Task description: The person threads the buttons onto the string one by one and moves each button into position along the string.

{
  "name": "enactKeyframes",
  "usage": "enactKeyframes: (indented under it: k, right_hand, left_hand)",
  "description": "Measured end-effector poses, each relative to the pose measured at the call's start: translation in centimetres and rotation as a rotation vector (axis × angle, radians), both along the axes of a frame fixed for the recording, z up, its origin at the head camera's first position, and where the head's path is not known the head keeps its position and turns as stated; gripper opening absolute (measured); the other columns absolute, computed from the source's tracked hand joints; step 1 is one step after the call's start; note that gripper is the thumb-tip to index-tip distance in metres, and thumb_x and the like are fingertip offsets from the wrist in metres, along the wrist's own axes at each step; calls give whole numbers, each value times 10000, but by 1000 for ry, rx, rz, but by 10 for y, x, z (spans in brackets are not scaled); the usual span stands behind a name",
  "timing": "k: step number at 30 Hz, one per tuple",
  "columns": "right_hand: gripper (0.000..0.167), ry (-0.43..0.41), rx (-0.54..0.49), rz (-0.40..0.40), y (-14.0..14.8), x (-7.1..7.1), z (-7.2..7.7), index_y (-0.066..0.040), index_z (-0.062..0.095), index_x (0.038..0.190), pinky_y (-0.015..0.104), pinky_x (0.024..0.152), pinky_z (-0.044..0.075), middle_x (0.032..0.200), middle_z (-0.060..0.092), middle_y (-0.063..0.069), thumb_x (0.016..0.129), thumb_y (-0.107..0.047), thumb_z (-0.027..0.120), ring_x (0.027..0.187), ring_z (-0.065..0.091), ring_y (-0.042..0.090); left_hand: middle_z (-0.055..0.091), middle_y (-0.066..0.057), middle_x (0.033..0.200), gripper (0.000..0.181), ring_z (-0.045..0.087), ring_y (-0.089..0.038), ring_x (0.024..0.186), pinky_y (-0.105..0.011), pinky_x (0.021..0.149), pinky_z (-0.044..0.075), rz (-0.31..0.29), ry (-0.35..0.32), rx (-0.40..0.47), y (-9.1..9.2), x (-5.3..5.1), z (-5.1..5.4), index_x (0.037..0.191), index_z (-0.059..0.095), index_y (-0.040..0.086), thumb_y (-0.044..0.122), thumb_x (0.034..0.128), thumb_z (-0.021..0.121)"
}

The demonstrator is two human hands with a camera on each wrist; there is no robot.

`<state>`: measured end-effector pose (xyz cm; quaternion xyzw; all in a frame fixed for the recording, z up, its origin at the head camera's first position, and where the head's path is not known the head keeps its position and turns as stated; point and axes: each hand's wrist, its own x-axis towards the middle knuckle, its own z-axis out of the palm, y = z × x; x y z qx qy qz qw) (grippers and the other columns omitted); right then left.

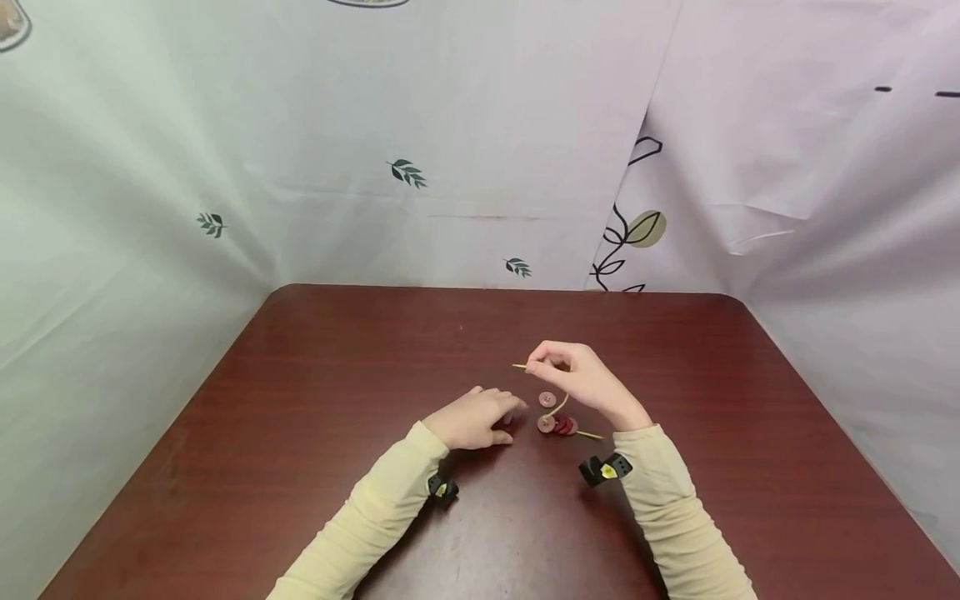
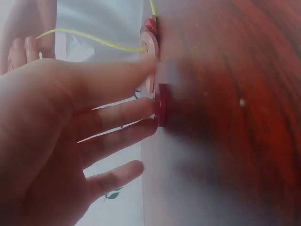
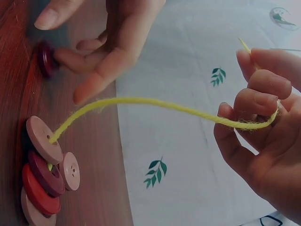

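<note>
My right hand (image 1: 585, 379) pinches a yellow string (image 3: 164, 104) near its end, and a short pointed tip sticks out past the finger and thumb. From there the string sags down through a pink button (image 3: 43, 140). Against that button lie a dark purple button (image 3: 46, 173), a red button (image 3: 41, 189) and another pink one, strung in a row on the table. My left hand (image 1: 476, 417) hovers low beside them, fingers spread. Its fingertips touch a loose dark red button (image 2: 162, 106), while the thumb stays apart from it. In the head view the left hand mostly hides this button.
A separate pink button (image 1: 547, 399) lies just behind the strung row. The string's other end (image 1: 590, 435) pokes out to the right on the brown table (image 1: 337, 358). White patterned sheets (image 1: 480, 150) hang behind the table and along both sides.
</note>
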<state>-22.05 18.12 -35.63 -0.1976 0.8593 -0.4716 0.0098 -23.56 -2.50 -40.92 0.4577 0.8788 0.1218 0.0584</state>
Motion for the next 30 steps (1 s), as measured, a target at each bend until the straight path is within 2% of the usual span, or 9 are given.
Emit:
enactKeyframes:
  k: [3,6,10,14,19,24,27,30]
  right_hand:
    - [115,5,17,6,1,0,0,-103,677,932,228,595,362,618,507,-38,929,-214,648,590,448,76]
    - [136,9,39,16,1,1,1,-99,679,940,234,617,377,628,525,-44,930,-232,649,615,463,81]
    - [146,32,67,28,1,1,1,-101,683,941,234,628,383,635,541,-41,929,-242,649,630,473,78]
    - [130,62,54,22,1,-1,0,-116,682,919,224,580,347,616,511,7,928,-242,652,581,429,63]
    - [133,70,32,21,0,-1,0,-111,681,918,222,560,328,603,489,3,926,-241,655,564,407,55]
    - [130,74,37,23,0,-1,1,-117,681,928,222,565,326,611,492,6,931,-243,648,569,411,64]
    - [105,79,29,10,1,0,1,-141,681,929,226,565,332,609,497,-5,930,-241,649,565,418,74]
    - [93,85,16,-1,1,1,0,-140,682,938,232,545,322,599,486,-9,928,-228,652,546,403,79]
  left_hand:
    - [549,35,805,247,493,-94,802,-244,751,400,-30,10,-5,1,0,0,1061,666,140,114,826,737]
    - [565,20,867,217,513,-100,810,-221,769,448,-52,14,4,1,0,-1,1018,692,123,57,815,731]
    - [578,-8,949,224,528,-101,824,-214,785,472,-49,6,22,1,0,-1,1016,672,111,50,811,737]
    - [592,-21,897,238,503,-106,811,-242,778,450,-53,11,27,1,-1,0,1007,630,113,47,807,740]
    - [605,4,888,245,531,-111,833,-292,804,441,-43,18,10,0,-3,0,1027,626,135,87,814,738]
    - [595,0,941,294,541,-118,865,-259,805,466,-17,-31,6,-1,-4,-2,1076,636,124,92,802,739]
    - [582,-12,933,319,527,-116,854,-228,785,463,-29,-68,16,-2,-3,-2,1069,643,102,73,768,744]
    - [565,0,909,307,503,-100,824,-200,757,444,-54,-77,13,-2,-3,-2,1031,656,97,89,739,750]
